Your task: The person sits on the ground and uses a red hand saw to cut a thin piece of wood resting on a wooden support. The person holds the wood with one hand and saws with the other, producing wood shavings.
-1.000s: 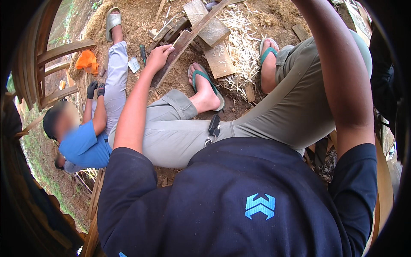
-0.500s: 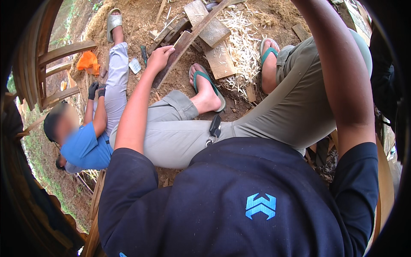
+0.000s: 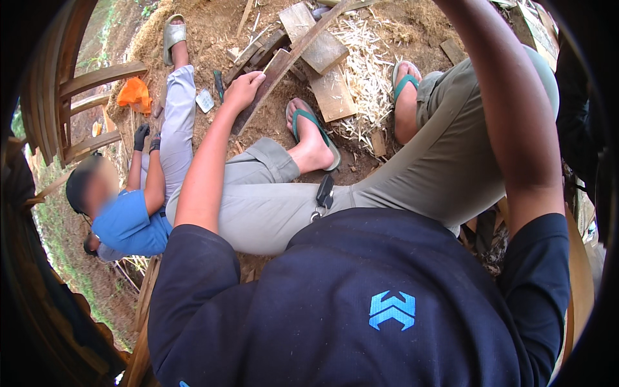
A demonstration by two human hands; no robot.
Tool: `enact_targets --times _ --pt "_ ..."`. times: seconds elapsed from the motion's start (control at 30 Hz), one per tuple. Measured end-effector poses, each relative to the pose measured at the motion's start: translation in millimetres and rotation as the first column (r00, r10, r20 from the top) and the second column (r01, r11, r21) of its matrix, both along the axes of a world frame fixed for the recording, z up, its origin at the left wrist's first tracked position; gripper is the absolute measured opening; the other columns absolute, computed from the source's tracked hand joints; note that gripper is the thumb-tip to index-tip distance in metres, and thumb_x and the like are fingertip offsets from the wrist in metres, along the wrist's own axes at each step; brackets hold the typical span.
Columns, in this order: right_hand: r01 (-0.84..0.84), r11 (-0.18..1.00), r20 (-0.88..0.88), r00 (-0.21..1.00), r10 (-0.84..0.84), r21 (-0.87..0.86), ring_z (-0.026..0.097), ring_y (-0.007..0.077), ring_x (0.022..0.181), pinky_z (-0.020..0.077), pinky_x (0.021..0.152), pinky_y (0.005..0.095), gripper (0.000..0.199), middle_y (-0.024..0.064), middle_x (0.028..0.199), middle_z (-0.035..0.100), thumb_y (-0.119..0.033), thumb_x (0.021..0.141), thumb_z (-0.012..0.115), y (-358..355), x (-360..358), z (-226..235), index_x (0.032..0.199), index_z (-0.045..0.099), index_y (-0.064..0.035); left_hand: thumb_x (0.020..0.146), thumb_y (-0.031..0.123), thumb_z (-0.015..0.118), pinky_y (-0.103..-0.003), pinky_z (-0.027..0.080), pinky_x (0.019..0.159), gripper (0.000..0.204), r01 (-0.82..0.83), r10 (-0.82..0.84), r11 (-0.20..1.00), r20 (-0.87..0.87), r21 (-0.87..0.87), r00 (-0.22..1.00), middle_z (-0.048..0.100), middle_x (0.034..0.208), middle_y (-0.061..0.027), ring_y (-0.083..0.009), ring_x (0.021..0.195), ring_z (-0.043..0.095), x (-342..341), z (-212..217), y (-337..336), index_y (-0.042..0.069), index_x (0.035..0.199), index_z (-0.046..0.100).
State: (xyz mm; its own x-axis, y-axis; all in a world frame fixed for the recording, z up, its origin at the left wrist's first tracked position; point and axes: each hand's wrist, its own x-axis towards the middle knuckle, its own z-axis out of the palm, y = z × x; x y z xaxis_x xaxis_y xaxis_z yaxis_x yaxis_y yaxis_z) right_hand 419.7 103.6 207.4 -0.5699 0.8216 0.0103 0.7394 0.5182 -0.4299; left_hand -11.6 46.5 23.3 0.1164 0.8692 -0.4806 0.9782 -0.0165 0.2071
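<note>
My left hand (image 3: 244, 90) is closed on the near end of a long, slightly curved strip of wood (image 3: 276, 72). Its thumb lies along the upper edge, and the strip slants up and right past the top edge of the view. My right forearm (image 3: 516, 109) reaches up and out at the top, so the right hand is hidden. Under the strip are two squared wooden blocks, an upper block (image 3: 322, 51) and a lower block (image 3: 335, 100). They lie between my sandalled feet.
Pale wood shavings (image 3: 364, 64) cover the ground beside the blocks. A dark-handled tool (image 3: 218, 84) and a small whitish piece (image 3: 204, 100) lie left of my hand. A co-worker in a blue shirt (image 3: 132, 222) sits at left, near an orange cloth (image 3: 134, 94) and curved wooden frames (image 3: 97, 80).
My left hand and the strip have shifted very slightly. The co-worker's gloved hands have moved a little. Otherwise the scene looks the same.
</note>
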Motion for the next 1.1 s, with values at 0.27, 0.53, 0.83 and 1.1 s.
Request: enact_targets --times 0.27,0.53,0.83,1.1 --pt "0.043 0.996 -0.08 0.996 -0.05 -0.08 0.071 0.0376 0.084 0.0538 0.076 0.0461 0.028 0.0227 0.09 0.072 -0.02 0.085 0.066 -21 -3 16 0.109 0.074 -0.0067 0.087 0.054 0.071 -0.047 0.05 0.098 0.059 0.045 -0.045 0.999 -0.001 0.021 0.999 0.07 0.122 -0.0184 -0.037 0.116 0.065 3 14 -18 0.016 0.132 0.065" --pt "0.135 0.99 -0.001 0.991 -0.135 -0.042 0.071 0.0395 0.09 0.0547 0.08 0.0472 0.031 0.0232 0.095 0.072 -0.023 0.089 0.067 -14 2 3 0.115 0.074 -0.009 0.088 0.043 0.075 -0.046 0.05 0.099 0.06 0.061 -0.075 0.988 0.094 0.143 0.993 0.067 0.123 -0.0237 -0.0392 0.117 0.064 4 -4 -17 0.009 0.135 0.062" --pt "0.104 0.994 0.008 0.995 -0.104 0.044 0.067 0.0382 0.078 0.0505 0.072 0.047 0.026 0.0209 0.084 0.069 -0.027 0.095 0.067 -4 -2 -4 0.107 0.068 -0.0047 0.073 0.04 0.087 -0.044 0.054 0.092 0.059 0.053 -0.069 0.993 0.15 0.107 0.986 0.072 0.114 -0.0189 -0.0369 0.108 0.069 9 11 -20 0.009 0.121 0.07" --pt "0.166 0.984 0.062 0.985 -0.162 -0.062 0.067 0.0293 0.075 0.0506 0.073 0.0418 0.029 0.0189 0.085 0.07 -0.029 0.097 0.065 -21 -5 6 0.098 0.067 -0.0002 0.068 0.038 0.091 -0.043 0.054 0.083 0.055 0.115 -0.126 0.991 0.202 0.067 0.971 0.074 0.101 -0.0193 -0.0341 0.095 0.072 -1 4 -5 0.007 0.11 0.075"
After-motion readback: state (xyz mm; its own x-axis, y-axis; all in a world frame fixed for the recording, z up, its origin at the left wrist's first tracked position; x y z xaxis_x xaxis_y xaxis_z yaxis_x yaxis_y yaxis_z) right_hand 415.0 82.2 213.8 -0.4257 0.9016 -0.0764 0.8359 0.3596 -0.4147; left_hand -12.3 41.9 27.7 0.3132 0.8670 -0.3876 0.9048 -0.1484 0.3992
